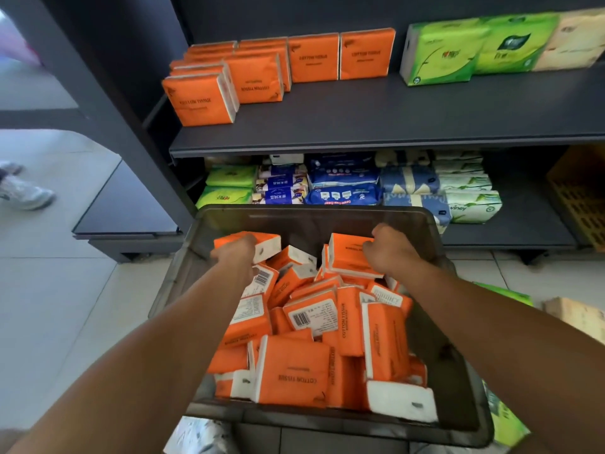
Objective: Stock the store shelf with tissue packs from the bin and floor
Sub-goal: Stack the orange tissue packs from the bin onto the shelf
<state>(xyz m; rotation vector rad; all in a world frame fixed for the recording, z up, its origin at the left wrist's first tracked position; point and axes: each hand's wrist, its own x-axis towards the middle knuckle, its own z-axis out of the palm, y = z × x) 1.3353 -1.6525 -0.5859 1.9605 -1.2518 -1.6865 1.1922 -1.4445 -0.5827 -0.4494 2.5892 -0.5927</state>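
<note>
Together, the left hand point(236, 253) curled round an orange tissue pack point(265, 240) at the dark bin's point(327, 420) far side, while the right hand point(391, 252) gripped a second orange pack point(347, 257) to its right.

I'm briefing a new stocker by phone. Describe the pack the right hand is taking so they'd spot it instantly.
Find the dark bin in front of the shelf, heaped with orange packs. At its far right the right hand grips one raised pack, printed orange face up, white edge toward the camera. The left hand holds the only other lifted pack, far left.
</note>
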